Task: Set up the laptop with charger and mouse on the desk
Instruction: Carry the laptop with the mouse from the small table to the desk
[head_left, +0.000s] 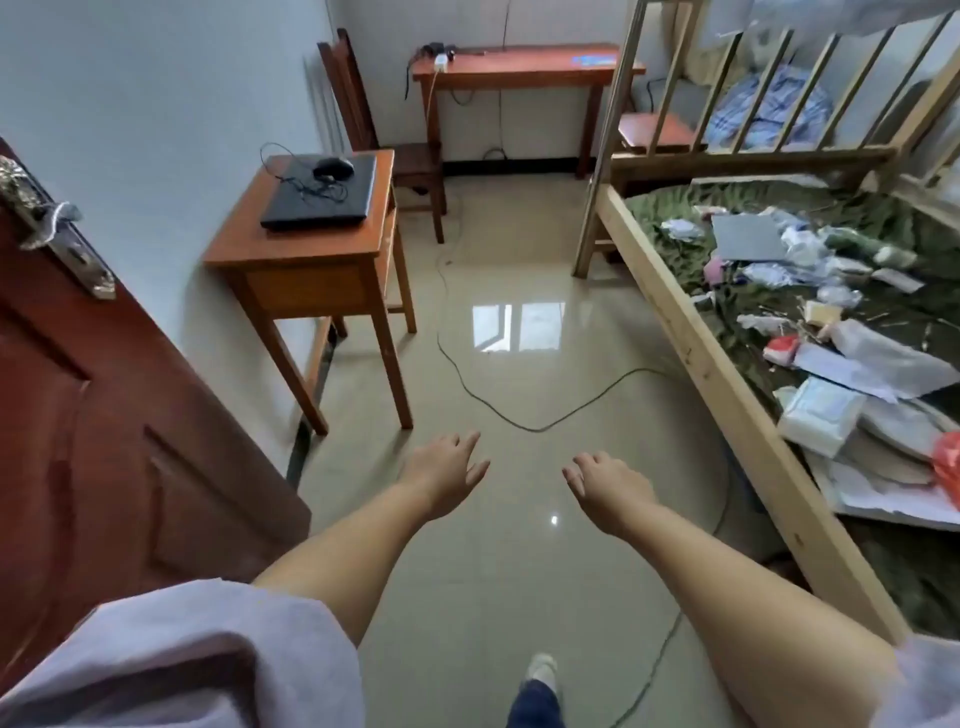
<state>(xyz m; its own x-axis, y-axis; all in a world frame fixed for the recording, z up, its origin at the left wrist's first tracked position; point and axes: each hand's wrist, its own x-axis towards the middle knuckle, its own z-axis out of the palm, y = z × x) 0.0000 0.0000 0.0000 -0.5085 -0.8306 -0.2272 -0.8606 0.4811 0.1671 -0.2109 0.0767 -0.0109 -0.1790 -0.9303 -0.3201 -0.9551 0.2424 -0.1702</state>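
Observation:
A closed black laptop (322, 195) lies on a small wooden side table (311, 254) by the left wall. A black mouse (333, 167) with its tangled cord rests on the laptop's lid. Farther back stands a long wooden desk (524, 67) with a white power strip (441, 62) and a dark charger-like item (434, 49) at its left end. My left hand (447, 475) and my right hand (608, 488) hang over the floor, fingers apart, holding nothing, well short of the side table.
A wooden chair (374, 130) stands between side table and desk. A dark cable (493, 400) snakes across the tiled floor. A wooden bunk bed (727, 374) strewn with papers and bags fills the right side. A red door (104, 415) stands open at left.

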